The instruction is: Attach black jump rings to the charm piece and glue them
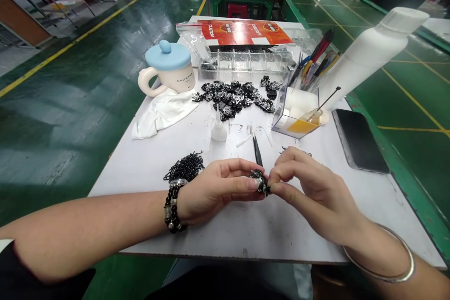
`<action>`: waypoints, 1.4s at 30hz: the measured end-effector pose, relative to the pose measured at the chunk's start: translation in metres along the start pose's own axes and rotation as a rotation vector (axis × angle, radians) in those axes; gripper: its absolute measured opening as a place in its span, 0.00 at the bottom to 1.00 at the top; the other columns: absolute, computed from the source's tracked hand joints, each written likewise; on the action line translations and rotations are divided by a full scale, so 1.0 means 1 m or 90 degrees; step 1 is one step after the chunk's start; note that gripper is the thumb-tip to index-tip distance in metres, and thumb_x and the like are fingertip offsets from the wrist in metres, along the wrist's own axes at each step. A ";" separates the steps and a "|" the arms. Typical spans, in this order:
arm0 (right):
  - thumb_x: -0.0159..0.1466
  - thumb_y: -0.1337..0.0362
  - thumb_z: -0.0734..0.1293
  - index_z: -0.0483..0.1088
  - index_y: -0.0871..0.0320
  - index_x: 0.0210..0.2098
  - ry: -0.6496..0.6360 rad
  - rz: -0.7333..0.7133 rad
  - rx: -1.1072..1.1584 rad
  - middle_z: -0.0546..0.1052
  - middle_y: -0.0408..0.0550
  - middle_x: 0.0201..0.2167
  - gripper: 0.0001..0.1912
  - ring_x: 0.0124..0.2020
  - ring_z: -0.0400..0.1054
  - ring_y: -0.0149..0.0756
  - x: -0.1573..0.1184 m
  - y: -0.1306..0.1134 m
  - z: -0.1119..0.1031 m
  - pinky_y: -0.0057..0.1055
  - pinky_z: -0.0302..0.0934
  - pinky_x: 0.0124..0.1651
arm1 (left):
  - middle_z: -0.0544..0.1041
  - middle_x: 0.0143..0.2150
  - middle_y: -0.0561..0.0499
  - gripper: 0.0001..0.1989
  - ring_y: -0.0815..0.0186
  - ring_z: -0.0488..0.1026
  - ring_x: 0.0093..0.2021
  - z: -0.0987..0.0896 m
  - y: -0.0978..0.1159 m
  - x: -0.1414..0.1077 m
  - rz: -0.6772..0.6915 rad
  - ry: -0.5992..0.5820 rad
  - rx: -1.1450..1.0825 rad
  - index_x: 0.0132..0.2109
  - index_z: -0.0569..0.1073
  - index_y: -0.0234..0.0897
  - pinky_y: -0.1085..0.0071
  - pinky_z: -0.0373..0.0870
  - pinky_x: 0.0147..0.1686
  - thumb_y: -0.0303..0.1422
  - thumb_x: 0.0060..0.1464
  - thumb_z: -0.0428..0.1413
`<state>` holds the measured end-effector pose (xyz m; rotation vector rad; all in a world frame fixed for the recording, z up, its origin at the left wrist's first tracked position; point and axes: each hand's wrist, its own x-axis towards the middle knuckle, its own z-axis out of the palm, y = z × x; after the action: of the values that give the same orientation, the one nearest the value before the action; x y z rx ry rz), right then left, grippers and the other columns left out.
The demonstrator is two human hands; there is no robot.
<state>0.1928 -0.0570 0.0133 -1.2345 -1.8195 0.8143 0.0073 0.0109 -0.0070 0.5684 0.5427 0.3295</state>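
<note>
Between the fingers and thumb of my left hand is a small black-and-silver piece, too small to name more exactly. My right hand pinches at its right edge, thumb against forefinger; whatever lies in that pinch is hidden. Just beyond the piece, black tweezers lie on the white table. A heap of small black links sits behind my left wrist. Farther back spreads a pile of similar black-and-silver pieces. A small white bottle with a narrow nozzle stands in front of that pile.
A mug with a blue lid and a white cloth are at the back left. A clear divided box stands behind the pile. To the right are a tool holder, a tall white bottle and a phone.
</note>
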 end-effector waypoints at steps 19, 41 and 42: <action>0.62 0.63 0.66 0.71 0.53 0.32 0.019 0.117 0.153 0.67 0.42 0.28 0.03 0.31 0.63 0.27 0.002 0.006 0.004 0.28 0.58 0.35 | 0.78 0.36 0.45 0.12 0.66 0.76 0.38 0.002 0.002 0.000 -0.023 0.001 -0.047 0.41 0.75 0.27 0.72 0.73 0.43 0.24 0.46 0.63; 0.61 0.68 0.67 0.72 0.54 0.33 0.113 0.022 0.041 0.68 0.43 0.26 0.03 0.29 0.63 0.28 -0.001 0.005 0.009 0.28 0.59 0.30 | 0.78 0.36 0.46 0.11 0.68 0.75 0.37 0.004 0.003 -0.001 -0.012 0.011 -0.059 0.41 0.74 0.27 0.73 0.72 0.44 0.25 0.48 0.62; 0.60 0.70 0.66 0.72 0.54 0.35 0.125 -0.004 0.018 0.68 0.43 0.27 0.05 0.29 0.63 0.28 -0.001 0.006 0.010 0.29 0.59 0.30 | 0.78 0.35 0.47 0.11 0.69 0.75 0.37 0.004 0.003 -0.001 -0.010 0.014 -0.064 0.41 0.74 0.27 0.73 0.72 0.43 0.25 0.48 0.62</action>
<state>0.1872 -0.0572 0.0034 -1.2439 -1.6480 0.6885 0.0082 0.0112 -0.0022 0.4642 0.5490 0.3464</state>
